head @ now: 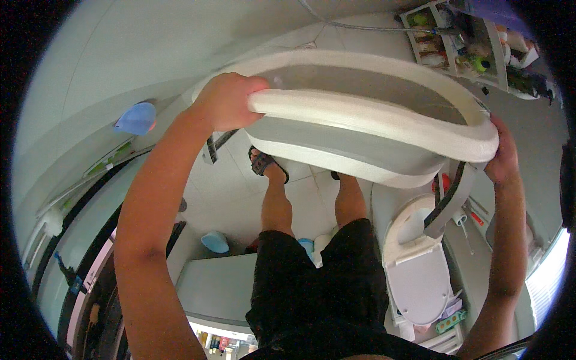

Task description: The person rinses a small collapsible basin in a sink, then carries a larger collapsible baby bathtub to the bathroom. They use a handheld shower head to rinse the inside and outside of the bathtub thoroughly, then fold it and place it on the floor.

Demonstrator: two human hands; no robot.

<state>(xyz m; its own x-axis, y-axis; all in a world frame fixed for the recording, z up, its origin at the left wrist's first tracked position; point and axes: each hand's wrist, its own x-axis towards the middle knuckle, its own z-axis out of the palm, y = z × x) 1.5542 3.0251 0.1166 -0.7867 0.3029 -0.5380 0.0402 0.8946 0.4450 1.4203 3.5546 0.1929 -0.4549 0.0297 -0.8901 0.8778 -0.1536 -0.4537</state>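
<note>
A large white plastic tub, long and oval with a thick rolled rim, is held up above the tiled floor. My left hand grips its left end, thumb over the rim. At the tub's right end my right hand holds the outer side of the rim, its fingers partly hidden behind it. Folding legs with dark edges, one at the right and one at the left, hang from beneath the tub. The inside is partly visible as a grey hollow.
A toilet with its seat exposed stands to the right. A shelf rack with bottles is at the upper right, with a shower hose running towards it. A blue scoop-like item is by the left wall. A small blue basin lies near a grey cabinet.
</note>
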